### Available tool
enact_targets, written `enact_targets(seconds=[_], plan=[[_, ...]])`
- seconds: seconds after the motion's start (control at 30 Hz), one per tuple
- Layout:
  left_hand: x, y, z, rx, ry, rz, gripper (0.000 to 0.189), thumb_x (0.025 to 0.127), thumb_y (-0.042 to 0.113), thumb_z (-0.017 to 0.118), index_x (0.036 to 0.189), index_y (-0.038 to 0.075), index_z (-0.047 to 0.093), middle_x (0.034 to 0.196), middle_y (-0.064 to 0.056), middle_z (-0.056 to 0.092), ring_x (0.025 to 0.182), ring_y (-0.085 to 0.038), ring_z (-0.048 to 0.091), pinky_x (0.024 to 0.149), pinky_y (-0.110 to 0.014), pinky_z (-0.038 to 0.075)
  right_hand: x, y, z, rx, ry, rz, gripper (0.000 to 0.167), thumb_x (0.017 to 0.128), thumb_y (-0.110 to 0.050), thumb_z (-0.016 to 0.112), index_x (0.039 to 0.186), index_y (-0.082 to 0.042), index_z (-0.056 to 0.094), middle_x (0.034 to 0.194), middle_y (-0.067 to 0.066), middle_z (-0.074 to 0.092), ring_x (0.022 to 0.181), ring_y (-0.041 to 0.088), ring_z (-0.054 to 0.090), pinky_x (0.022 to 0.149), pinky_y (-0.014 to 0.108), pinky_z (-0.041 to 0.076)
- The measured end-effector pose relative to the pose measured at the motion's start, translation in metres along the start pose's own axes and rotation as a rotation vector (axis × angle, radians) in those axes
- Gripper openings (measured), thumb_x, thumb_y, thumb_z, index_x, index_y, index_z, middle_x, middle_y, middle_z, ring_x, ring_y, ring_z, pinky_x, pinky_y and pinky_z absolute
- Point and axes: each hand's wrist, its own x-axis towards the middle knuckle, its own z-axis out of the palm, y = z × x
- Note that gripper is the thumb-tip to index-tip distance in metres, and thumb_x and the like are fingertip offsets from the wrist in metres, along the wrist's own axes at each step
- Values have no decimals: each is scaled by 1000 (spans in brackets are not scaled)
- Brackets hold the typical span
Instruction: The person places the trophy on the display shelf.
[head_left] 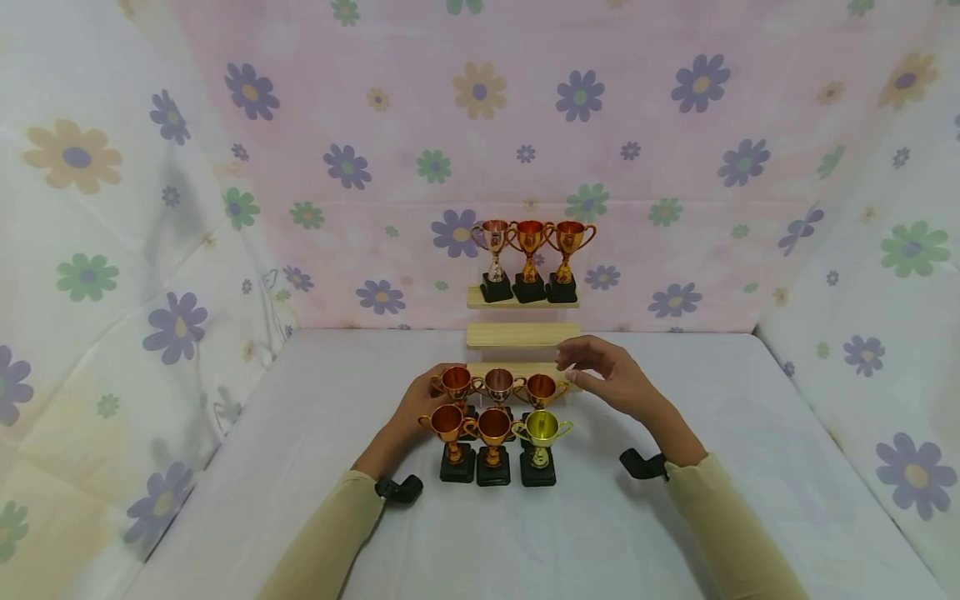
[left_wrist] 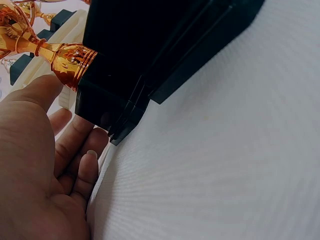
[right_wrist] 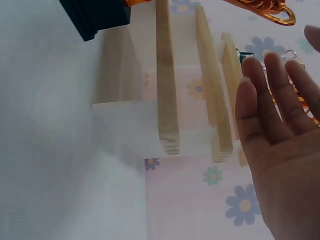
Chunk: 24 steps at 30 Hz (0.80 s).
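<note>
My left hand [head_left: 422,398] is beside the back-left orange-gold trophy cup [head_left: 456,383]. In the left wrist view its thumb lies by the gold stem [left_wrist: 70,60] and its loosely bent fingers [left_wrist: 70,150] reach behind a black base; whether they grip it is hidden. Near the right end of the lowest wooden shelf, my right hand [head_left: 611,375] hovers with extended, slightly bent fingers and holds nothing. A pinkish cup [head_left: 498,385] and a gold cup [head_left: 542,388] complete the back row. In front stand two orange-gold cups [head_left: 447,423] [head_left: 493,427] and a yellow-gold cup [head_left: 542,427].
Behind the cups is a stepped stand with a middle wooden shelf [head_left: 522,335]. Its top shelf [head_left: 522,304] bears a silvery-pink cup [head_left: 495,237] and two gold cups [head_left: 529,237] [head_left: 570,237]. White cloth [head_left: 300,467] covers the table; flowered fabric [head_left: 405,108] surrounds it.
</note>
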Motion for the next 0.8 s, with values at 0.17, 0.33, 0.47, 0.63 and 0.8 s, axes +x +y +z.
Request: enact_targets(seconds=[0.17,0.33,0.47,0.63,0.8], plan=[[-1,3,0,10,2,9,51,100,11,67,149,6,58,144,-15,66,137,-36,58,117,-59,41,-1,6,1,43,-118,-22,52,97,4,67,147,1,54,135,26,63,124,39,63,106,38,54],[-1,5,0,-2,0,27,50,99,5,66,148,3,58,140,-18,67,132,-39,61,114,-60,44,-3,12,6,12,-165,-10,60,93,6,73,149,4,50,139,21,61,128,35,61,109,38,52],[0,4,0,5,0,19,51,99,6,66,149,4,57,142,-17,67,133,-37,60,115,-60,43,-2,14,17,-26,-177,30,61,93,-4,79,148,-3,54,144,20,60,133,29,60,113,48,49],[0,2,0,1,-2,11,50,100,10,68,149,6,58,143,-16,66,137,-36,58,117,-59,41,-1,17,29,-52,-180,70,56,89,-4,81,141,-10,60,133,5,66,125,25,64,112,52,49],[0,1,1,-8,-4,11,50,100,11,68,148,6,58,143,-16,66,137,-37,58,118,-60,40,0,18,36,-66,-160,81,51,88,-4,83,134,-11,63,124,2,68,113,22,65,103,40,54]])
